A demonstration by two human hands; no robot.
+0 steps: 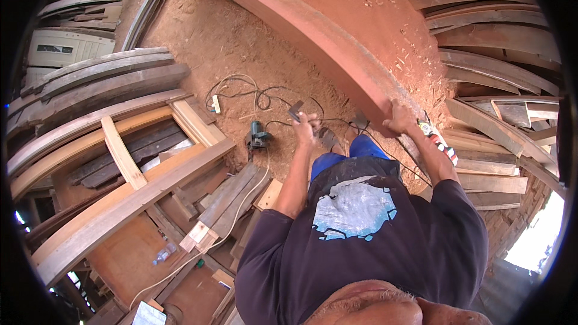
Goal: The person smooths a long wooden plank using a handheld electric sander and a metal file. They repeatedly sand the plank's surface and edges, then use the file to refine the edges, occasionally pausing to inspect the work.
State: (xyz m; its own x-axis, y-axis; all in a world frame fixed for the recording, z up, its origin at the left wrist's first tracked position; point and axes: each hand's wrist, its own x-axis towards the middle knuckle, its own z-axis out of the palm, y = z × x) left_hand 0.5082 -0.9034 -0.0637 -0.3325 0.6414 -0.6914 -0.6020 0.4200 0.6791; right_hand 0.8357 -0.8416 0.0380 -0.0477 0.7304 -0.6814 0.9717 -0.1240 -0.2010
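Note:
A long reddish wooden beam point(337, 45) runs from the upper left to its near end in front of me. My right hand point(397, 118) rests on that near end, fingers curled over its edge. To the left of the beam, my left hand point(307, 125) is raised and closed round a small dark tool with a flat, angled end point(295, 110); its exact kind is unclear. A dark pointed object point(360, 121) shows near my knees, too small to name. Beside my right forearm sits a white, red and green object point(444, 148), partly covered by the arm.
A green and black power tool point(257, 136) lies on the sawdust-covered ground at left, with tangled cords point(256, 93) and a white socket block point(216, 104). A wooden frame point(126, 156) and stacked planks stand left; more boards point(494, 42) are piled right. A plastic bottle point(164, 254) lies lower left.

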